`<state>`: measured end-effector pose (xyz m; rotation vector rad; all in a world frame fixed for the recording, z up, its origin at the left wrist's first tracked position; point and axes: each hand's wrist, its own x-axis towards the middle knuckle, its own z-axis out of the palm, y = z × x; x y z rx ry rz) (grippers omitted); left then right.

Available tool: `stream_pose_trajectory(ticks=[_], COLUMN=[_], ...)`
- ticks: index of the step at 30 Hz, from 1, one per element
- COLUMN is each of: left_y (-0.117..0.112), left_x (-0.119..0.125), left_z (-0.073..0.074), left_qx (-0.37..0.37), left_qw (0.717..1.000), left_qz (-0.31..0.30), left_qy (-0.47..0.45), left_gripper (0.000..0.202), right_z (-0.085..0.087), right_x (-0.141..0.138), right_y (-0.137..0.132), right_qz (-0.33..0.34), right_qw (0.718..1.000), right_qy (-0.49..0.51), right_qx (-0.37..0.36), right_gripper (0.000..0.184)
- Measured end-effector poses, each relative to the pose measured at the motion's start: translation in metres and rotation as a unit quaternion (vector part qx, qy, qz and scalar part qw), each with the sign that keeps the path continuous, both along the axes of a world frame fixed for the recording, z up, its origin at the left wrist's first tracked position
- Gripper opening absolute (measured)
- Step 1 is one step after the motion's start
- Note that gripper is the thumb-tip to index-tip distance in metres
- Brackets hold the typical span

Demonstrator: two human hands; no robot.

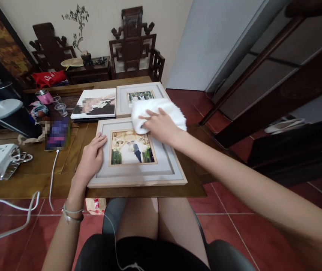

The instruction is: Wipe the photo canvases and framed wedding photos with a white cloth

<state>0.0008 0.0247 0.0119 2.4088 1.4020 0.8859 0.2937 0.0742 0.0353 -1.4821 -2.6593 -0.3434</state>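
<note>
My right hand [159, 126] holds a fluffy white cloth [175, 113], its fingers spread over the top. The cloth covers the upper right corner of the nearer picture frame [161, 177], which lies flat on the wooden table [76, 158]. Inside that frame is a photo of a couple [132, 147]. My left hand [91, 156] rests on the frame's left border, fingers stretched out and lying on it. Behind it lies a second picture frame [123, 101], partly hidden by the cloth. To its left sits a photo album [94, 103] with a picture on its cover.
On the table's left are a dark tumbler [17, 120] with a straw, a phone [58, 135] on a white cable, a power strip [0, 160], a pink cup [44, 96] and small clear cups [61, 109]. Carved chairs [132, 41] stand behind. The table's edge runs close to my lap.
</note>
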Motion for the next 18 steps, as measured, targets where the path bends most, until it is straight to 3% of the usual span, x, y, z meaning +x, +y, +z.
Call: stream_pose_trajectory(ticks=[5, 10, 13, 15, 18], left_y=[0.000, 0.001, 0.002, 0.002, 0.003], left_x=[0.001, 0.001, 0.000, -0.001, -0.002], left_z=[-0.001, 0.000, 0.000, 0.000, -0.002], left_qx=[0.009, 0.013, 0.014, 0.012, 0.006], left_qw=[1.000, 1.000, 1.000, 1.000, 0.999], left_qz=[0.007, 0.005, -0.004, -0.011, -0.020], left_qy=[-0.005, -0.001, 0.011, 0.019, 0.024], left_gripper=[0.043, 0.043, 0.043, 0.043, 0.044], right_z=[0.015, 0.031, 0.048, 0.056, 0.055], right_x=[0.033, 0.029, 0.022, 0.017, 0.011], right_y=[-0.028, -0.096, -0.133, -0.140, -0.121], right_qz=[-0.016, 0.072, 0.087, 0.078, 0.047], right_qw=[0.999, 0.991, 0.985, 0.983, 0.989], right_qy=[-0.006, 0.032, 0.038, 0.027, 0.026], right_qx=[-0.040, -0.106, -0.147, -0.165, -0.135], right_gripper=[0.048, 0.054, 0.049, 0.048, 0.054])
